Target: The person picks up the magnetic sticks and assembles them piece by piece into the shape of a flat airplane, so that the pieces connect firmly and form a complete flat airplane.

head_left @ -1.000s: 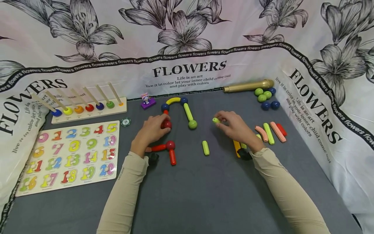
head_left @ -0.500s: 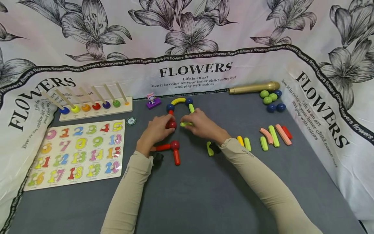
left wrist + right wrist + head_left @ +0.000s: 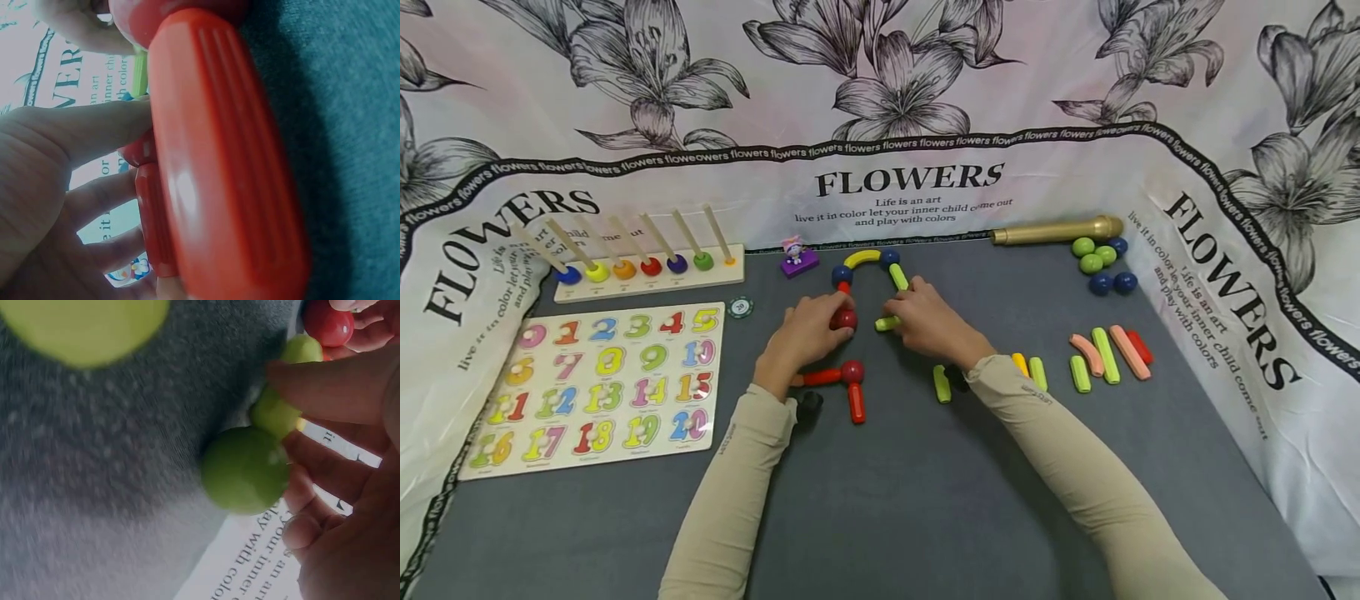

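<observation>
In the head view my left hand [image 3: 801,337] grips a red ball [image 3: 846,319] at the lower left end of an arch. That arch runs up a red stick [image 3: 844,287], through two blue balls [image 3: 889,257] and a curved yellow stick [image 3: 862,257], to a long green stick [image 3: 898,277]. My right hand [image 3: 936,321] pinches a short green stick [image 3: 886,323], its tip pointing toward the red ball but apart from it. In the right wrist view a green ball [image 3: 244,472] touches that short stick [image 3: 275,412]; in the head view the fingers hide this ball.
Below lies a red ball [image 3: 852,372] with two red sticks. Loose sticks, including a green one [image 3: 942,384] and a salmon one [image 3: 1129,352], lie rightward. Green and blue balls [image 3: 1101,283] sit by a gold rod [image 3: 1056,231]. Leftward are a number board [image 3: 602,387] and peg stand [image 3: 651,279].
My right hand has carried the short green stick leftward to the green ball at the arch's right end. The left hand stays on the red ball. The head view has shifted slightly.
</observation>
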{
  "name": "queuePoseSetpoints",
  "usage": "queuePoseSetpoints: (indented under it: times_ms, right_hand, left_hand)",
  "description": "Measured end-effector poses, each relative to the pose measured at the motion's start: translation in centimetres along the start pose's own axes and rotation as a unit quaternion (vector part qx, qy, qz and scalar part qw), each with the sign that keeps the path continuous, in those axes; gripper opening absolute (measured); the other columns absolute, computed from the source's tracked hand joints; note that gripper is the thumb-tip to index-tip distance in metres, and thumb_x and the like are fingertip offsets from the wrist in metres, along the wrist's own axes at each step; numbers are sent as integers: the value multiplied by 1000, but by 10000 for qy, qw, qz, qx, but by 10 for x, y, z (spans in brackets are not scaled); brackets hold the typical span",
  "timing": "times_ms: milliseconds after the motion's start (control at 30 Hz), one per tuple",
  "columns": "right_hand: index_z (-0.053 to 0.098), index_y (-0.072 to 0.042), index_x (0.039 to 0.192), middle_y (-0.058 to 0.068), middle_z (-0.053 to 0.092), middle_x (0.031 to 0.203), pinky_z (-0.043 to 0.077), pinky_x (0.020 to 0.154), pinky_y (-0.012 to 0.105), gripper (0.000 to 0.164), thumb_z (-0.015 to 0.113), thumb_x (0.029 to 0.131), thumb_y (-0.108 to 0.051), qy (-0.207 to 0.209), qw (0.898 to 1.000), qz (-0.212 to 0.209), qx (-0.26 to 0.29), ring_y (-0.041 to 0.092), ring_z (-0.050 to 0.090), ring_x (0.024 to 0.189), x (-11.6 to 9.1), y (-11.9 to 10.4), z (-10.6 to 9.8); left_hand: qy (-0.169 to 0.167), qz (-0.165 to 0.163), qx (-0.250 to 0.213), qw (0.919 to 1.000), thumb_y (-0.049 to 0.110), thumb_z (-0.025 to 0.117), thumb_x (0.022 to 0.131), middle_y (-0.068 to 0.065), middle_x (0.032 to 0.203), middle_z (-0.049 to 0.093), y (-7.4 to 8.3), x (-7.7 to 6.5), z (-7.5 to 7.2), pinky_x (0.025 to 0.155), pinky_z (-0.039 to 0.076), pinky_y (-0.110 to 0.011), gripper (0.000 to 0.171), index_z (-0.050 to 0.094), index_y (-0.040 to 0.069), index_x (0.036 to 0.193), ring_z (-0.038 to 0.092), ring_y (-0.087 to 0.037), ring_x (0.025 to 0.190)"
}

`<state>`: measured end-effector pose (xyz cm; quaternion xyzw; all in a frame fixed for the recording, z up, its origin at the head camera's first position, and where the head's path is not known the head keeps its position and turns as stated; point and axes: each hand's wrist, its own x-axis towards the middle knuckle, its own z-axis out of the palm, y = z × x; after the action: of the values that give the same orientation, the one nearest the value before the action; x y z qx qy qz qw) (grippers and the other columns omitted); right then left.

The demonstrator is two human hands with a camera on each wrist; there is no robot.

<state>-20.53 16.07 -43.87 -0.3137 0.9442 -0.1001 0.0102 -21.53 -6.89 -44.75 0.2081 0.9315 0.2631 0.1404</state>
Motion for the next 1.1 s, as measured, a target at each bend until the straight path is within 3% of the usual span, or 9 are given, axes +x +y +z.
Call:
queuePoseSetpoints:
  times_ms: [167,433,600,867,1100]
  right_hand:
    - [79,-1,111,15,75,104,41,84,47,17,80,95,-4,122,9998,-130,134,32,50,88,9,-4,3]
    - [81,-3,111,13,74,96,42,85,47,17,80,94,-3,110,9993,-329,-116,29,56,82,19,-7,7]
    - [81,-2,112,14,75,101,41,85,46,18,81,95,-7,160,9994,-302,110,30,56,85,17,-4,4]
    - [79,-3,121,15,73,113,41,90,50,25,80,98,-12,237,9985,109,480,35,52,97,-5,6,-13]
    - [77,-1,124,18,73,118,41,94,53,28,80,98,-11,231,9980,361,466,37,54,103,-30,19,-19]
  left_hand:
    - [41,19,23,10000,24,73,104,-12,133,67,0,0,1,96,40,-57,40,62,13,140,52,-38,114]
    - [-12,3,74,10000,24,74,104,-12,131,67,2,1,2,96,40,-56,40,62,13,140,52,-38,113]
    - [2,10,81,10000,25,73,104,-12,131,67,2,0,0,96,39,-56,39,62,14,140,52,-38,114]
    - [-89,-18,70,9999,24,71,106,-14,133,65,4,0,-1,99,39,-57,38,61,13,141,51,-39,118]
    - [-198,-34,201,9996,26,70,106,-17,131,63,7,0,-2,104,38,-62,41,60,14,144,50,-41,120]
